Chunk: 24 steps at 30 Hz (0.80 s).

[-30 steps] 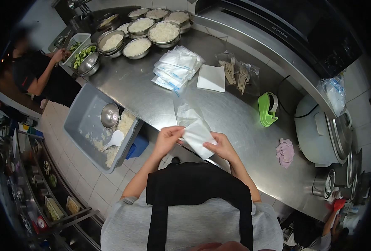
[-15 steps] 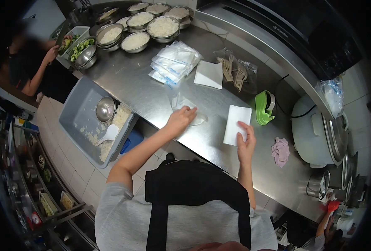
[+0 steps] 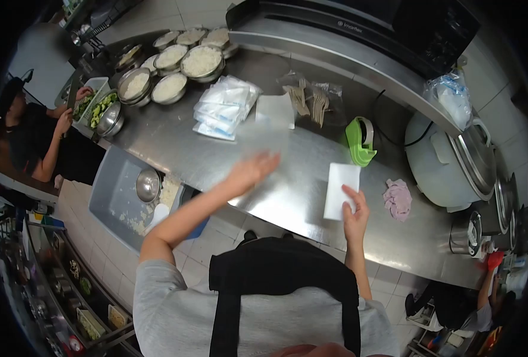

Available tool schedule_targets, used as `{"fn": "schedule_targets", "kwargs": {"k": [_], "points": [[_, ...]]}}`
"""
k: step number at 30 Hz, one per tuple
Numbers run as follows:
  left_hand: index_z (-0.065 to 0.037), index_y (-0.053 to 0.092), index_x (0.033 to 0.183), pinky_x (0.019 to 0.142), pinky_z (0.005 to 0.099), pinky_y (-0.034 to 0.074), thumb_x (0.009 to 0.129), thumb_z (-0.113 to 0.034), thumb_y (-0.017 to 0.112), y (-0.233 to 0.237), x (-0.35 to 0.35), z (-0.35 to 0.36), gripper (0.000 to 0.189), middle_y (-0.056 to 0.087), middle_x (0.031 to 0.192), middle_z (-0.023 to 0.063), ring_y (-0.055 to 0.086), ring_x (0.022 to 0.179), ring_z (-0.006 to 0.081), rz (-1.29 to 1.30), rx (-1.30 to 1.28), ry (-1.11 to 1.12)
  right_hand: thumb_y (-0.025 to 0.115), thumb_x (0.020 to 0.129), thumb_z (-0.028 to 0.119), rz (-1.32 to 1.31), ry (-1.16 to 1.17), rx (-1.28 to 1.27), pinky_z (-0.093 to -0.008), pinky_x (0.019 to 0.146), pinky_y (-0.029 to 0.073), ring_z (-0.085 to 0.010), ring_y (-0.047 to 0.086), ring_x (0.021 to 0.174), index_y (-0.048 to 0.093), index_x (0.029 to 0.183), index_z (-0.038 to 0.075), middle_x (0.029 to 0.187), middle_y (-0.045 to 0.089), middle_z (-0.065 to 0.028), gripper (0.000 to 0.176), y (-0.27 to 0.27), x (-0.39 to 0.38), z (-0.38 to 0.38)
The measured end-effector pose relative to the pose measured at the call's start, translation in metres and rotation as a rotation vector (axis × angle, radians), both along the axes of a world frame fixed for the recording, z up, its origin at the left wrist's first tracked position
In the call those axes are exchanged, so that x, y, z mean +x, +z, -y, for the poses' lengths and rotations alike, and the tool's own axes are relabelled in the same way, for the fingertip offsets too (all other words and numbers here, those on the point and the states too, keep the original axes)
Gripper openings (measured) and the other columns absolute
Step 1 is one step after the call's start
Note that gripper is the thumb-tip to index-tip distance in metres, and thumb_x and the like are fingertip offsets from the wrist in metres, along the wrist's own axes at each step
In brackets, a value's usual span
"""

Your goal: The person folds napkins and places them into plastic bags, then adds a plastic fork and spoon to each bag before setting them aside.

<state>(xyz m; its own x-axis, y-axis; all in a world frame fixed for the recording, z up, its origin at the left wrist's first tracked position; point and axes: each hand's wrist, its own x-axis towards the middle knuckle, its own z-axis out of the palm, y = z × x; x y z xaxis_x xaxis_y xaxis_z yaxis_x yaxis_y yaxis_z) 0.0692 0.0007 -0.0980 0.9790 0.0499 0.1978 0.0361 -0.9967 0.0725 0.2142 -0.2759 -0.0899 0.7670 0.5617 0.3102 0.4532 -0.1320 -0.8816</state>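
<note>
My left hand [image 3: 253, 172] is over the middle of the steel counter, its fingers smeared by motion. A clear plastic bag [image 3: 265, 140], also blurred, trails from the fingertips. My right hand [image 3: 355, 215] holds a folded white paper napkin [image 3: 340, 185] by its right side, thumb and fingers closed on it. Beyond the left hand lies a pile of flat plastic packets [image 3: 227, 107] with blue print. Beside them is a white paper square [image 3: 276, 110]. Wooden forks [image 3: 319, 108] in clear bags lie farther right.
Bowls of rice [image 3: 201, 62] crowd the far left. A grey tub [image 3: 112, 196] with rice and a metal bowl stands below the counter edge. Right of me are a green tape dispenser [image 3: 359, 143], a pink cloth [image 3: 397, 200] and a large cooker [image 3: 433, 160]. A co-worker [image 3: 35, 137] stands left.
My left hand has lifted the clear bag from the counter, and both are now blurred. My right hand keeps the napkin. The camera view has turned, shifting the counter items.
</note>
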Motion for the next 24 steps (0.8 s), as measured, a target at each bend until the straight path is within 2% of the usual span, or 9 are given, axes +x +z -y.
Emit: {"fn": "schedule_targets", "kwargs": {"k": [1,3,11,14,16,17,20,22,24], "points": [[-0.010,0.050,0.124,0.080,0.0354,0.052,0.074,0.005,0.048,-0.034,-0.005,0.002,0.053,0.044,0.133,0.0055,0.043,0.121,0.0262,-0.035,-0.039,-0.038,0.046,0.071,-0.008,0.009,-0.004,0.016,-0.0286,0.094,0.035,-0.0239,0.051,0.105,0.060,0.106,-0.003,0.109,0.053,-0.0139,0.038,0.000,0.001,-0.001],[-0.007,0.052,0.121,0.078,0.0316,0.053,0.071,0.006,0.049,-0.034,-0.010,0.010,0.051,0.045,0.132,0.0053,0.046,0.118,0.0251,0.021,-0.077,-0.021,0.046,0.071,-0.008,-0.185,0.048,0.113,-0.0283,0.094,0.035,-0.0240,0.051,0.105,0.060,0.107,-0.002,0.109,0.053,-0.0143,0.038,-0.003,-0.007,-0.001],[-0.002,0.052,0.117,0.073,0.0300,0.053,0.068,0.005,0.050,-0.006,-0.001,0.027,0.049,0.050,0.125,0.0088,0.050,0.109,0.0227,0.175,-0.192,0.111,0.046,0.071,-0.008,-0.060,0.225,0.120,-0.0283,0.089,0.040,-0.0253,0.054,0.100,0.057,0.111,-0.002,0.110,0.054,-0.0167,0.042,0.018,-0.033,-0.053],[-0.004,0.052,0.117,0.068,0.0298,0.054,0.067,0.007,0.050,-0.004,0.007,0.033,0.052,0.053,0.122,0.0073,0.053,0.105,0.0227,0.289,-0.169,0.151,0.046,0.071,-0.007,0.064,0.333,0.024,-0.0283,0.086,0.042,-0.0277,0.056,0.096,0.056,0.111,-0.003,0.107,0.054,-0.0194,0.043,0.006,-0.038,-0.072],[-0.003,0.052,0.118,0.069,0.0300,0.054,0.067,0.007,0.050,0.007,0.007,0.041,0.052,0.053,0.123,0.0078,0.053,0.106,0.0230,0.334,-0.180,0.188,0.041,0.068,-0.008,-0.007,0.431,-0.256,-0.0272,0.084,0.042,-0.0226,0.056,0.096,0.056,0.112,-0.005,0.107,0.057,-0.0145,0.046,-0.005,-0.037,-0.079],[-0.003,0.051,0.119,0.070,0.0301,0.053,0.068,0.006,0.050,0.013,0.006,0.044,0.051,0.053,0.123,0.0082,0.052,0.107,0.0233,0.375,-0.193,0.215,0.041,0.068,-0.008,0.002,0.441,-0.255,-0.0272,0.084,0.042,-0.0226,0.056,0.096,0.056,0.112,-0.005,0.107,0.057,-0.0145,0.046,-0.005,-0.036,-0.081],[-0.002,0.046,0.124,0.075,0.0301,0.053,0.070,0.004,0.050,0.014,0.001,0.063,0.055,0.048,0.127,0.0093,0.049,0.113,0.0239,0.333,-0.214,0.147,0.040,0.067,-0.008,-0.229,0.452,-0.095,-0.0286,0.084,0.044,-0.0209,0.057,0.096,0.057,0.109,-0.007,0.109,0.058,-0.0138,0.045,-0.005,-0.034,-0.079],[-0.004,0.042,0.127,0.077,0.0290,0.052,0.068,0.004,0.052,0.014,-0.002,0.075,0.061,0.044,0.132,0.0090,0.046,0.117,0.0250,0.338,-0.238,0.087,0.040,0.067,-0.008,-0.752,0.488,0.000,-0.0288,0.085,0.044,-0.0182,0.057,0.099,0.054,0.111,-0.009,0.109,0.058,-0.0119,0.046,0.001,-0.030,-0.079],[-0.005,0.043,0.127,0.076,0.0289,0.053,0.066,0.005,0.054,0.019,-0.006,0.081,0.062,0.043,0.133,0.0086,0.045,0.118,0.0252,0.324,-0.255,0.055,0.040,0.069,-0.008,-0.852,0.528,0.124,-0.0287,0.086,0.044,-0.0172,0.057,0.099,0.052,0.114,-0.008,0.111,0.057,-0.0117,0.047,-0.005,-0.031,-0.083]]}}
